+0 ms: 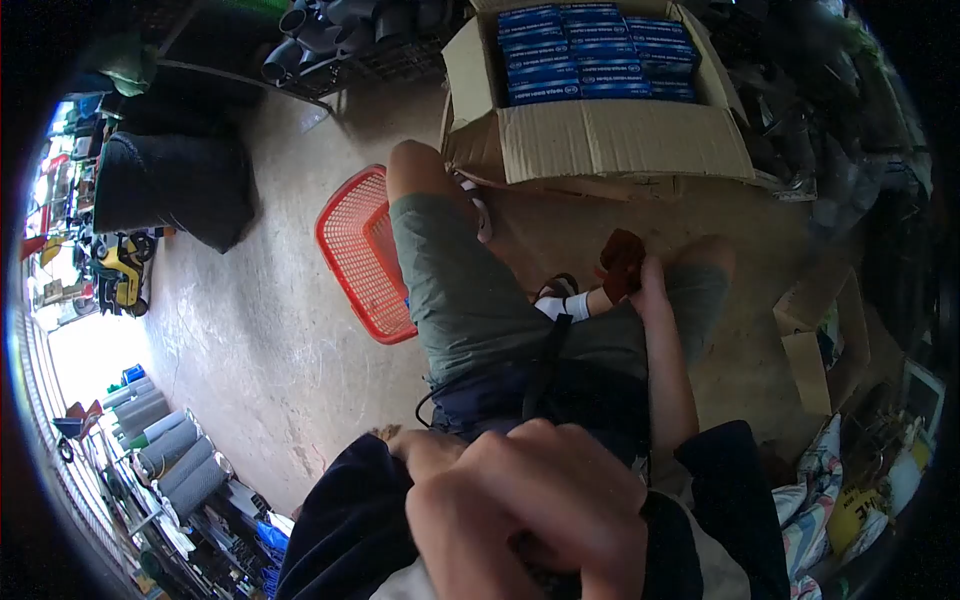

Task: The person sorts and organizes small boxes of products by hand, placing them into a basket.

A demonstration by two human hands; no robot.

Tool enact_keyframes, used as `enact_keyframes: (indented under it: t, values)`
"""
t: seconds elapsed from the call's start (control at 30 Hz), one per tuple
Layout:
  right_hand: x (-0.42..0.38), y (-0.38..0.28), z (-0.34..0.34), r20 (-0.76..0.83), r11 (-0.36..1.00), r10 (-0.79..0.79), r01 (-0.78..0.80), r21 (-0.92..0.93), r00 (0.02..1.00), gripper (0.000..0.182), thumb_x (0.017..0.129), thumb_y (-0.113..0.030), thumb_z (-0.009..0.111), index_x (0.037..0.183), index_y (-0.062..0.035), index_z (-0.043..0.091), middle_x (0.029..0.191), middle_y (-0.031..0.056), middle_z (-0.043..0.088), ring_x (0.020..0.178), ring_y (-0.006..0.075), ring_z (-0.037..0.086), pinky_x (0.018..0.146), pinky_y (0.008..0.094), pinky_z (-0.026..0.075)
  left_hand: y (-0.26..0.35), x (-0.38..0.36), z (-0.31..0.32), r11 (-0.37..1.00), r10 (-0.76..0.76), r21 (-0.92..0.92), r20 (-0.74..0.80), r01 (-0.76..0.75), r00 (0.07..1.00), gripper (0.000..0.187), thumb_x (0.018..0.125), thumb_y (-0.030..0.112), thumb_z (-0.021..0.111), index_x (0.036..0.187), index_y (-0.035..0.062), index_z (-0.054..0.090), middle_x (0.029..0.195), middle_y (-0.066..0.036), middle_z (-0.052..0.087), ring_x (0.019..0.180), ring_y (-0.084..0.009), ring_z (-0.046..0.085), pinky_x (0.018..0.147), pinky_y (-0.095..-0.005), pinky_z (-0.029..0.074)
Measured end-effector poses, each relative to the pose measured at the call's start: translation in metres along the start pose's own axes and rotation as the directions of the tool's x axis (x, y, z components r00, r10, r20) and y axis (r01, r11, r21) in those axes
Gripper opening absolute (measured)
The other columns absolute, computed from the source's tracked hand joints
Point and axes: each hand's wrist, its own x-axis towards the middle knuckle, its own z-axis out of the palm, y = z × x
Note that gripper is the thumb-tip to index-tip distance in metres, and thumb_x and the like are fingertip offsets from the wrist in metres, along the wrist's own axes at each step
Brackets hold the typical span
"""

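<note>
Close to the camera at the bottom centre, my left hand [530, 490] is blurred, with its fingers curled in; whatever it holds, if anything, is hidden. My right hand [650, 287] is over my right thigh, its fingers closed round a dark red thing [624, 255] that looks soft. My legs are spread apart. A red plastic basket [350, 245] stands beside my left knee. Beyond my knees is an open cardboard box [625, 140] holding several blue-and-white small boxes [580, 55].
A smaller open carton [820, 350] is on the floor at the right, near printed bags [825, 490]. A large black container [175, 185] stands at the left. Rolls of mesh [180, 450] lie at the lower left. Grey pipe fittings [350, 35] are at the top.
</note>
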Motion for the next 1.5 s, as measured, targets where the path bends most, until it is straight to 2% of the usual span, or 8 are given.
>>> enact_keyframes:
  t: [0.2,0.3,0.4,0.67,1.13,1.27,1.4,1.5]
  values:
    - [-0.03,-0.021,0.044,-0.121,0.996,0.037,-0.047,-0.077,0.992,0.044,0.106,-0.031,0.034,0.134,-0.0021,0.049,0.127,0.013,0.057,0.112,0.0275,0.058,0.098,0.0436,0.049,0.0,-0.003,0.007,0.997,0.07,-0.033,-0.064,-0.072,0.996,0.011,0.092,0.012,0.063,0.081,0.0141,0.06,0.069,-0.003,0.057,0.044,-0.0118,0.037,0.045,-0.0285,0.028]
    - [-0.012,-0.011,0.028,-0.038,0.998,0.002,-0.004,-0.061,0.999,0.047,0.105,-0.036,0.032,0.137,-0.0033,0.045,0.134,0.0161,0.05,0.12,0.0337,0.052,0.096,0.0576,0.052,-0.001,-0.002,0.004,0.993,0.107,-0.043,-0.072,-0.11,0.992,0.01,0.091,0.01,0.065,0.083,0.0151,0.061,0.067,-0.002,0.058,0.042,-0.0106,0.034,0.045,-0.0279,0.027]
    - [-0.014,-0.015,0.032,-0.008,0.996,0.034,-0.034,-0.087,0.999,0.048,0.105,-0.037,0.032,0.137,-0.0046,0.045,0.133,0.0147,0.051,0.118,0.0327,0.054,0.094,0.0568,0.053,0.001,-0.002,0.008,0.988,0.145,-0.036,-0.125,-0.151,0.981,0.01,0.089,0.008,0.067,0.084,0.0161,0.063,0.065,-0.002,0.058,0.04,-0.0095,0.032,0.045,-0.0274,0.026]
    - [0.021,0.004,-0.006,-0.108,0.992,0.043,-0.055,-0.114,0.993,0.049,0.105,-0.039,0.034,0.138,-0.0042,0.044,0.131,0.0153,0.051,0.115,0.0315,0.056,0.092,0.0549,0.055,0.018,0.004,0.017,0.989,-0.093,0.071,-0.379,0.129,0.921,0.009,0.094,0.02,0.061,0.087,0.0164,0.057,0.064,-0.002,0.056,0.039,-0.0097,0.035,0.047,-0.0304,0.034]
    - [0.012,0.001,0.006,-0.151,0.996,0.047,-0.057,-0.067,0.987,0.048,0.103,-0.039,0.039,0.134,-0.0046,0.048,0.123,0.0116,0.057,0.11,0.0265,0.058,0.093,0.0432,0.051,0.006,-0.002,-0.019,0.958,-0.27,0.167,0.244,0.234,0.932,0.021,0.088,0.016,0.07,0.107,0.0088,0.062,0.086,-0.006,0.063,0.073,-0.0149,0.054,0.064,-0.0305,0.047]
    - [-0.001,0.0,0.03,-0.243,0.996,-0.042,0.022,-0.085,0.969,0.044,0.102,-0.042,0.041,0.124,-0.0068,0.055,0.107,0.009,0.063,0.093,0.024,0.064,0.078,0.0396,0.058,-0.028,0.011,-0.046,0.857,-0.468,0.384,0.299,0.344,0.832,0.029,0.086,0.015,0.072,0.113,0.0067,0.064,0.093,-0.007,0.065,0.083,-0.0164,0.06,0.069,-0.0306,0.051]
    - [-0.013,-0.015,0.059,-0.188,0.999,-0.041,0.037,-0.025,0.981,0.043,0.102,-0.043,0.04,0.117,-0.0067,0.059,0.095,0.0085,0.065,0.077,0.0225,0.064,0.071,0.0371,0.057,-0.111,0.054,-0.079,0.525,-0.73,0.601,-0.046,0.603,0.682,0.04,0.086,0.016,0.071,0.122,0.0031,0.061,0.099,-0.007,0.068,0.088,-0.0191,0.064,0.079,-0.0316,0.052]
    - [0.039,0.027,0.016,-0.197,0.99,-0.076,0.051,-0.129,0.977,0.041,0.102,-0.04,0.039,0.115,-0.0061,0.059,0.095,0.0107,0.065,0.076,0.022,0.064,0.069,0.0373,0.057,-0.211,0.092,-0.131,0.302,-0.661,0.886,-0.071,0.351,0.747,0.042,0.087,0.019,0.069,0.125,0.0032,0.06,0.108,-0.011,0.069,0.096,-0.0253,0.066,0.085,-0.0346,0.052]
